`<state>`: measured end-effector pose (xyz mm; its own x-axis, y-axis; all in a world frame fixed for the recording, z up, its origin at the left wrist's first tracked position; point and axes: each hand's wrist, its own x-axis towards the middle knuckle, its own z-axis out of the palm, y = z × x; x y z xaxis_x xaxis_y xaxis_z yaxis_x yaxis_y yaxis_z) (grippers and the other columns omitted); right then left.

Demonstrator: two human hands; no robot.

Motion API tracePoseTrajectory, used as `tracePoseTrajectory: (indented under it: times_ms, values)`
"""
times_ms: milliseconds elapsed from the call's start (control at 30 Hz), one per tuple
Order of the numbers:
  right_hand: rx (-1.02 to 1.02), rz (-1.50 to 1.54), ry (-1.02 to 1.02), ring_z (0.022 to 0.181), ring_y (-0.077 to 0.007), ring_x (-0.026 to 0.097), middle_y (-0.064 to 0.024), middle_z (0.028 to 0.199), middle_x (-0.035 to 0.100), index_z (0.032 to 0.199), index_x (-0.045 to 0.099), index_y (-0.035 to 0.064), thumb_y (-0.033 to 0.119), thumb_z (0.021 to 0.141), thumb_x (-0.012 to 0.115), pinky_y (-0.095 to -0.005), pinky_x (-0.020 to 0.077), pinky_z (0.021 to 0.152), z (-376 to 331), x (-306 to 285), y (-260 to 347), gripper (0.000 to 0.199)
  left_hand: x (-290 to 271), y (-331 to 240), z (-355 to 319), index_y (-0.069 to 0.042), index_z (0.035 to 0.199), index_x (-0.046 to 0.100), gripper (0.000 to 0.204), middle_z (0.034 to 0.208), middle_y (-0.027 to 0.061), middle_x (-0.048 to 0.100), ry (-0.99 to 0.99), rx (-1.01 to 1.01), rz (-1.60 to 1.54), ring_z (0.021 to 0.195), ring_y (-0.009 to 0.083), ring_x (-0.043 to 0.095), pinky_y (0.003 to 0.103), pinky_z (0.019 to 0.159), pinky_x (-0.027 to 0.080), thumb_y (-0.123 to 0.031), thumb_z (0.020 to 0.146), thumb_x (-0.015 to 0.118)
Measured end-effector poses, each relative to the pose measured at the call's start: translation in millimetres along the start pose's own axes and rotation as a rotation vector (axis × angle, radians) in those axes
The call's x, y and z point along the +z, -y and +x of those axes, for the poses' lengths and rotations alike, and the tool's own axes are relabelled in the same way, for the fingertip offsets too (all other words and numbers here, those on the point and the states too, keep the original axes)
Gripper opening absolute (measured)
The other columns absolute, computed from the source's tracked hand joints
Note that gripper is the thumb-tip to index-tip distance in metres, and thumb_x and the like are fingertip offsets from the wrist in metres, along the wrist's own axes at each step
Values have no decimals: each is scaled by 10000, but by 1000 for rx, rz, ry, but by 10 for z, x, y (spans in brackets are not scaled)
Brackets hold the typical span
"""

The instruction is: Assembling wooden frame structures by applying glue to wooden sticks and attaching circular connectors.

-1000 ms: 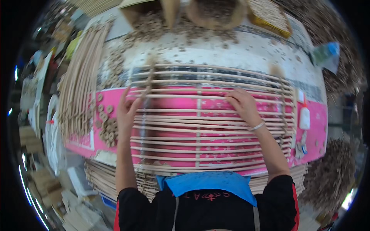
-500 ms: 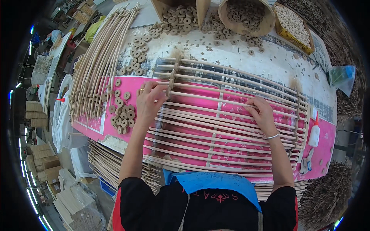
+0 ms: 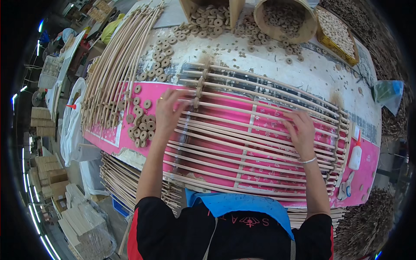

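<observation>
Pale wooden rods (image 3: 242, 145) lie side by side across the table in front of me. Brown ring-shaped wooden washers (image 3: 201, 84) sit in a row on the far rods near their left ends, and another row of washers (image 3: 337, 125) runs along the right ends. My left hand (image 3: 169, 112) is beside the left row, at the tip of a rod; its fingers are smeared by motion, and what they hold is unclear. My right hand (image 3: 302, 130) is over the right half of the rods, thumb and forefinger pinched around one rod.
Loose washers (image 3: 143, 125) are heaped left of my left hand. Long rods with washers (image 3: 117, 69) lie at far left. At the back stand a tub of washers (image 3: 260, 21) and a yellow crate (image 3: 346, 56). A glue bottle (image 3: 355, 157) and scissors (image 3: 345, 188) lie at right.
My left hand has pulled slightly left, away from the washer row it was pinching at. The right hand stays at nearly the same rod. The whole view has shifted a little.
</observation>
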<state>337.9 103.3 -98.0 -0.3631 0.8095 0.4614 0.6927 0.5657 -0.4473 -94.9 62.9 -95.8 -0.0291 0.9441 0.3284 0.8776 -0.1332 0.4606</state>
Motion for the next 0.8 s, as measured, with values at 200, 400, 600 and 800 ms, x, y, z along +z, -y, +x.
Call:
tracePoseTrajectory:
  times_ms: [200,400,600,800]
  values:
    - [9,78,213,902,-305,633,-92,941,677,963,741,48,144,838,813,-418,494,798,-240,-121,22,173,-229,684,-116,-76,1244,720,304,1071,106,728,-92,-238,-66,996,272,702,414,866,546,-81,940,724]
    - [58,113,242,899,-305,627,-99,923,656,968,739,36,117,830,811,-422,493,787,-322,-53,19,175,-181,1122,255,-149,1355,670,452,1217,124,694,-156,-130,117,1143,369,658,472,953,528,-120,913,761]
    - [81,90,262,903,-313,619,-107,903,633,951,718,39,98,837,798,-428,498,777,-301,-22,48,151,113,1106,579,-169,1245,691,421,1136,145,689,-32,-293,397,1032,365,695,482,866,557,-255,858,834]
    - [79,123,255,899,-321,612,-117,927,624,958,688,31,74,854,776,-432,498,783,-288,-8,39,142,179,1218,656,-111,1209,687,371,1091,129,696,-139,-241,438,1011,353,699,469,851,554,-243,878,790]
